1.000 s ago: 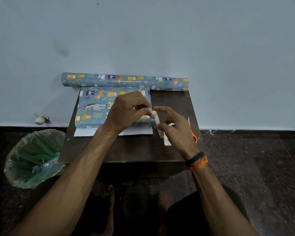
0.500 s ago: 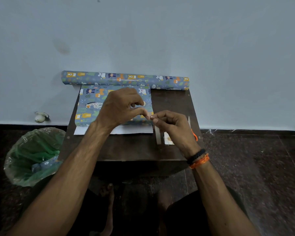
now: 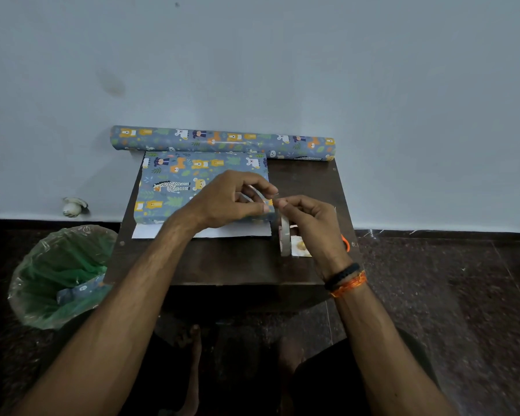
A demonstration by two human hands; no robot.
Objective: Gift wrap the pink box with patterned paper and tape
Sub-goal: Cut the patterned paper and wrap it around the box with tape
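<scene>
Wrapped box (image 3: 177,187) lying on dark table (image 3: 222,262), just before wrapping paper roll (image 3: 222,139). Left hand (image 3: 225,202) and right hand (image 3: 309,223) meeting fingertip to fingertip, pinching tape strip above tape roll (image 3: 284,238). Green-lined bin (image 3: 57,277) standing at left.

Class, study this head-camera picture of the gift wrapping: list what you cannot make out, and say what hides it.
1. The pink box: fully covered by patterned paper; its colour never shows.
2. Orange-handled tool: mostly behind the right hand.
3. What the fingertips pinch beside the tape roll: too small, dim.
4. Small card: partly covered by the right hand; print blurred.
5. Paper's near right corner: behind the left hand.
</scene>
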